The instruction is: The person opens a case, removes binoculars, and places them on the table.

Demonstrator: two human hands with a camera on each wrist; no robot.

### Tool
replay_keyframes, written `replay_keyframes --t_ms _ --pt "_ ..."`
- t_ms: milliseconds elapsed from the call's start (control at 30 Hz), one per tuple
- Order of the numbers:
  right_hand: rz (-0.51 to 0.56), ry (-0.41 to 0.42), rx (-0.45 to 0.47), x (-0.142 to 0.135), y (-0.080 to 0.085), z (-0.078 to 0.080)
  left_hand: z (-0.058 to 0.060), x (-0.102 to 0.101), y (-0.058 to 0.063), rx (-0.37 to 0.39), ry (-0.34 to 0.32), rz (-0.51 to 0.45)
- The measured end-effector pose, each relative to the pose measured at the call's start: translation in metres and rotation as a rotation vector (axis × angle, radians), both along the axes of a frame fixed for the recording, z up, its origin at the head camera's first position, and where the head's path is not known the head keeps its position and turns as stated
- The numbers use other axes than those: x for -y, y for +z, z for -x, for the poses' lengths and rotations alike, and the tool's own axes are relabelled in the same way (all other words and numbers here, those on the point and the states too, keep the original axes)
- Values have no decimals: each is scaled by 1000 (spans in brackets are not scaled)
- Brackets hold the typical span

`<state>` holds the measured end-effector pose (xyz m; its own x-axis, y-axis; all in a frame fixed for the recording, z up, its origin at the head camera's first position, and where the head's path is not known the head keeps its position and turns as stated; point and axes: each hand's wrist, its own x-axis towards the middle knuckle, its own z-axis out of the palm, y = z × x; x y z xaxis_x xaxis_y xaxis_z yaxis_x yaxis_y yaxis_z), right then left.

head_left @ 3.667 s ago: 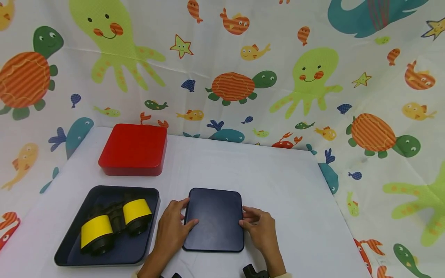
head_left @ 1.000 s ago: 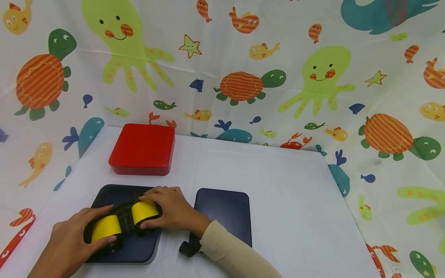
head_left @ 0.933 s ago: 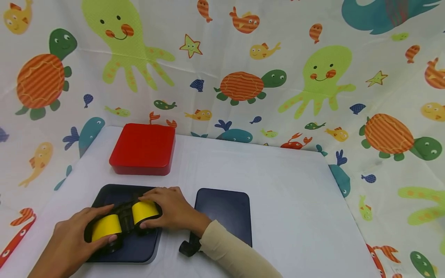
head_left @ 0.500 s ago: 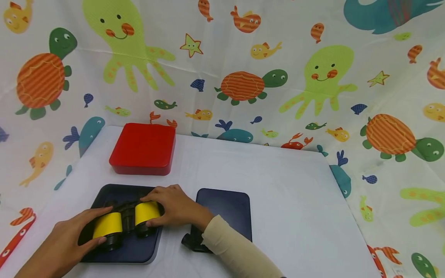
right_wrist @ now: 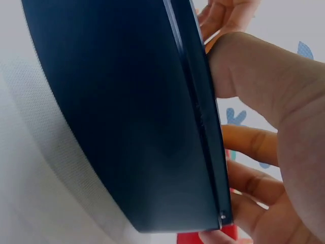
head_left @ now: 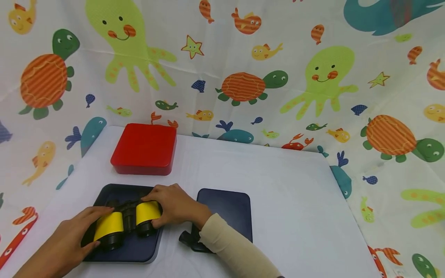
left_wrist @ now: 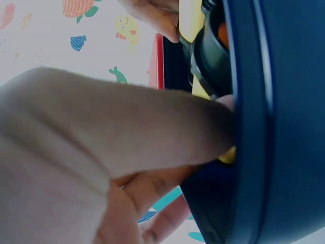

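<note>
The left hand (head_left: 73,233) and right hand (head_left: 176,205) grip the binoculars (head_left: 129,221) from either side, inside the near-left tray (head_left: 139,251); uneven pressure could let one end slip.

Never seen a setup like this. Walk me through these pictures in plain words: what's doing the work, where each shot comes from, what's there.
There is no robot here: a person works with their bare left hand and right hand. The wide picture comes from a camera on the head, looking forward and down. The two close ones come from cameras worn on each wrist, so a hand and dark surfaces fill them.

On the white table are a dark tray, a red box behind it, and a dark panel to its right. Behind hangs a sea-animal curtain.

Each hand grips one yellow barrel of the black binoculars at the tray; whether they are lifted off its bottom, I cannot tell.
</note>
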<state>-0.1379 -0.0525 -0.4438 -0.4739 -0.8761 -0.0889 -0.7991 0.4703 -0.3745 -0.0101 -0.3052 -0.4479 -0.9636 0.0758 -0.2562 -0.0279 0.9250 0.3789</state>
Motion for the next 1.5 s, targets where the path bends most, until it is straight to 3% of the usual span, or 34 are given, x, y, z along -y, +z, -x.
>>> replay_keyframes --t_ms 367,500,800,1033,1233,1500 --pt "10 -44 -29 4 -4 -9 5 -2 -1 -38 -17 99" --pt "48 -50 -35 3 -4 -11 8 0 4 -15 0 95" --pt "151 -51 -38 -5 10 -8 12 -4 36 -26 30 100" --pt "191 -79 -39 -15 39 -12 9 -10 59 -96 11 127" --pt "181 -145 -56 -41 58 -16 11 -35 72 -201 -31 90" --pt "215 -257 -73 -93 55 -19 29 -79 79 -247 -132 -2"
